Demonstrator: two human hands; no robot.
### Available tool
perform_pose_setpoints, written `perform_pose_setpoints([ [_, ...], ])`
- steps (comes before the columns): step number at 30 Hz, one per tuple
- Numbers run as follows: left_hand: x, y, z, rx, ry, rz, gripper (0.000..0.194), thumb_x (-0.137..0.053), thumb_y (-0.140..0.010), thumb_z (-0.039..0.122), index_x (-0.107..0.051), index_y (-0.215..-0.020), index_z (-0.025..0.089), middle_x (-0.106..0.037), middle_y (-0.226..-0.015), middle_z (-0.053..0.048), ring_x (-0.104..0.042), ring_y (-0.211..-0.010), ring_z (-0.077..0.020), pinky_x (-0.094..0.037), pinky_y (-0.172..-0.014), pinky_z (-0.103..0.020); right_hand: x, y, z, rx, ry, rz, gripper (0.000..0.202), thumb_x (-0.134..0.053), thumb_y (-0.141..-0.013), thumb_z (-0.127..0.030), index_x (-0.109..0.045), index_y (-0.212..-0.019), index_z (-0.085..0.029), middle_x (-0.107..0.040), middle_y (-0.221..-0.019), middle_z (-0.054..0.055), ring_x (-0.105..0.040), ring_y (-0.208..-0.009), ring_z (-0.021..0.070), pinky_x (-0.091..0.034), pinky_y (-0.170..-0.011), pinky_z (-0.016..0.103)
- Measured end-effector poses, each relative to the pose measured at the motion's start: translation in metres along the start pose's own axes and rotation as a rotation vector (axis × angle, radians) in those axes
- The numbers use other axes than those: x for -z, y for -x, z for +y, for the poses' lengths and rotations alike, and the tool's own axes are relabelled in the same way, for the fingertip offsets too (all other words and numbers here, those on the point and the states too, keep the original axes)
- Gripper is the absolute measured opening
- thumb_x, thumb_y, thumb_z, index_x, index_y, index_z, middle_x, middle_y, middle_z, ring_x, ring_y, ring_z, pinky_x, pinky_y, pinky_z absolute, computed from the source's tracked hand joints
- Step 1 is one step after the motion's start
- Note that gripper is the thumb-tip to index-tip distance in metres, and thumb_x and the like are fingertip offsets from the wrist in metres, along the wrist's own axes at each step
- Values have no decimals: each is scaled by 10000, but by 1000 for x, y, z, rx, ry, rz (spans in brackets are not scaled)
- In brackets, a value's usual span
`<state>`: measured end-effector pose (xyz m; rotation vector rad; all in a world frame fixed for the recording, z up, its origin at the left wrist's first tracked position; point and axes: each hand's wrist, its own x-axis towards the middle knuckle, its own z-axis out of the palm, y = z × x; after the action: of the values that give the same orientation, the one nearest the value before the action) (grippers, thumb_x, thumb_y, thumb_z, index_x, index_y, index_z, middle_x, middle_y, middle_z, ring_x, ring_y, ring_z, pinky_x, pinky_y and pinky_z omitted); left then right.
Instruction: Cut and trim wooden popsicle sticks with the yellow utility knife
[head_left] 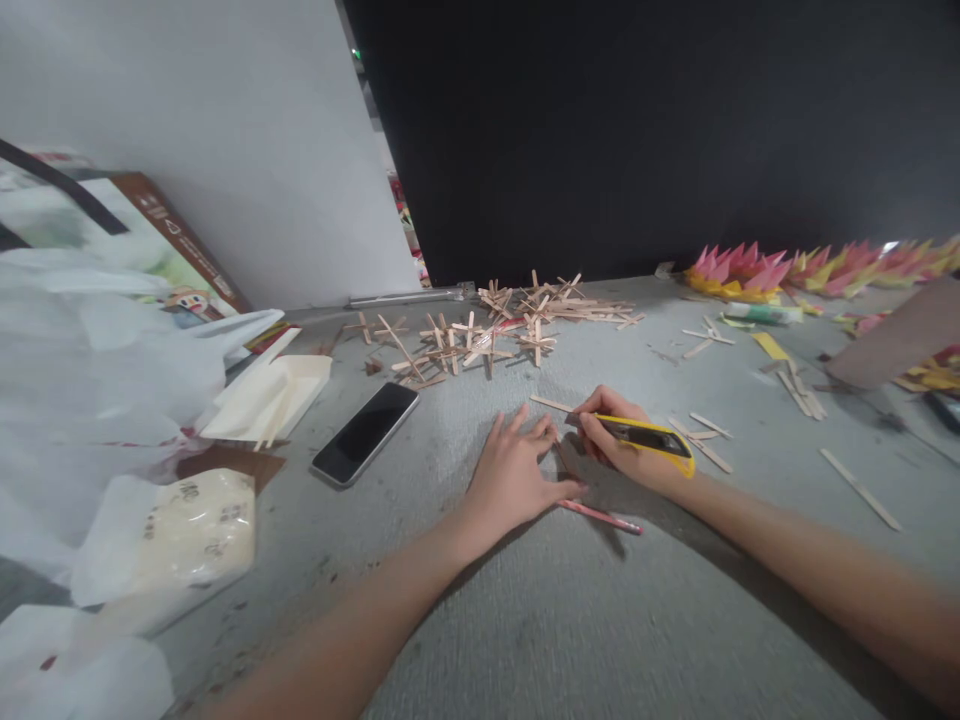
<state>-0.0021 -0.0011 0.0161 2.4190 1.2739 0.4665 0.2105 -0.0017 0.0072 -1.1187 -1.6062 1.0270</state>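
Grey floor (570,620) — white, black walls.

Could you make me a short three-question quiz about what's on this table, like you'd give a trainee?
1. True or false: the right hand grips a yellow-and-black utility knife.
2. What lies left of the left hand: A) black smartphone, B) scissors, C) mug?
3. What are the glued crosses piled at the back of the grey table made of?

Key: 1 true. 2 A, the black smartphone. 3 Flat wooden craft sticks.
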Motion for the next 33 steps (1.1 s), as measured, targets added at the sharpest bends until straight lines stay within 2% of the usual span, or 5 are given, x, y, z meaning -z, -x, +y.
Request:
perform_pose_setpoints([
  [6,4,0,3,-66,-57,38,446,-771,-857,466,-729,-1241,243,-624,-1495,-84,-379,-1537,-366,-292,-1271,-571,-1,-2,-5,-51,-29,10,322,-569,-1000,-559,-524,-964,-243,-583,-633,-47,-517,-500,123,-408,-479,240],
  [11,8,0,3,-101,-12,112,385,-525,-1040,419,-690,-1270,160,-667,-1420,-158,-561,-1408,-306,-423,-1193,-450,-2,0,-16,-62,-48,63,332,-585,-981,-564,-537,-965,-236,-568,-619,-51,-515,-502,122,-403,-477,239],
  [16,10,-6,-7,164,323,297,464,-323,-1105,419,-725,-1046,196,-808,-1038,-79,-766,-962,-228,-566,-867,-334,0,1,-19,-36,12,115,286,-618,-972,-510,-594,-964,-225,-555,-632,-43,-480,-503,110,-370,-464,231],
  [21,6,-12,-18,268,464,378,506,-430,-1052,529,-692,-798,179,-739,-710,-40,-705,-683,-199,-513,-639,-271,-1,5,-9,57,48,78,220,-638,-979,-437,-632,-1006,-219,-635,-697,-6,-551,-534,116,-423,-496,237],
  [33,8,-7,-8,199,360,385,484,-438,-1053,491,-639,-715,209,-700,-664,-26,-634,-613,-163,-459,-622,-262,-16,7,-13,165,257,-70,66,-595,-954,-275,-620,-992,-228,-701,-706,-15,-608,-559,109,-471,-577,231],
])
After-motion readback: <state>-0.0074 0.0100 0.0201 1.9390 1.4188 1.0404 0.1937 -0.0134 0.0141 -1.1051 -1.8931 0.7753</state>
